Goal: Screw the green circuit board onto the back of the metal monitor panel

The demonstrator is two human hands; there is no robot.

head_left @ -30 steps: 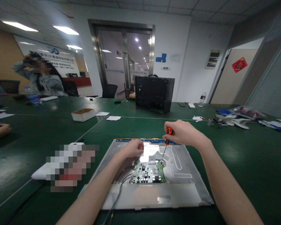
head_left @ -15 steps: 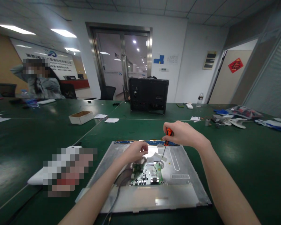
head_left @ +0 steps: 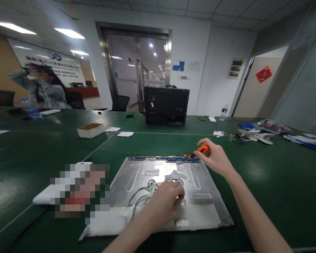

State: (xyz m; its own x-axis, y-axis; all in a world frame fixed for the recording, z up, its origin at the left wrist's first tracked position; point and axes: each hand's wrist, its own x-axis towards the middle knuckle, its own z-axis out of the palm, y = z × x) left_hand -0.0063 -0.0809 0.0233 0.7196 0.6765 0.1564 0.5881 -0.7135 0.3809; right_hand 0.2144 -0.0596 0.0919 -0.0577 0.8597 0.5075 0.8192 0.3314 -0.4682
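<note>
green circuit board [head_left: 153, 187], probably light, stiff and fragile, best held by its edges; it lies mid-panel on a metal-backed display panel [head_left: 207, 182], partly beneath the left grip [head_left: 167, 199], fingers curled, hold unclear; farther right, the right grip [head_left: 216, 158] pinches an orange-and-black screwdriver [head_left: 203, 150]

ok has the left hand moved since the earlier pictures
Yes: the left hand has moved toward the near edge of the panel and slightly right, now over the board.
</note>
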